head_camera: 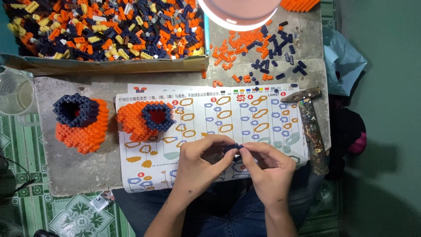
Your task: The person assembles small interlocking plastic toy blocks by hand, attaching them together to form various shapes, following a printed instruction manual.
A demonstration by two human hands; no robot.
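My left hand (202,161) and my right hand (267,164) meet over the near edge of an instruction sheet (210,118), both pinching a small cluster of dark navy bricks (233,148) between the fingertips. Two built orange-and-navy brick models stand to the left: one (81,120) on the bare stone slab, the other (144,119) on the sheet's left edge. Each has a navy heart-shaped rim on top.
A cardboard tray (105,63) at the back left holds several loose orange, navy and yellow bricks. Loose orange and navy bricks (258,55) lie at the back right. A hammer (313,127) rests at the right edge. A clear cup (15,94) stands far left, a lamp (239,13) overhead.
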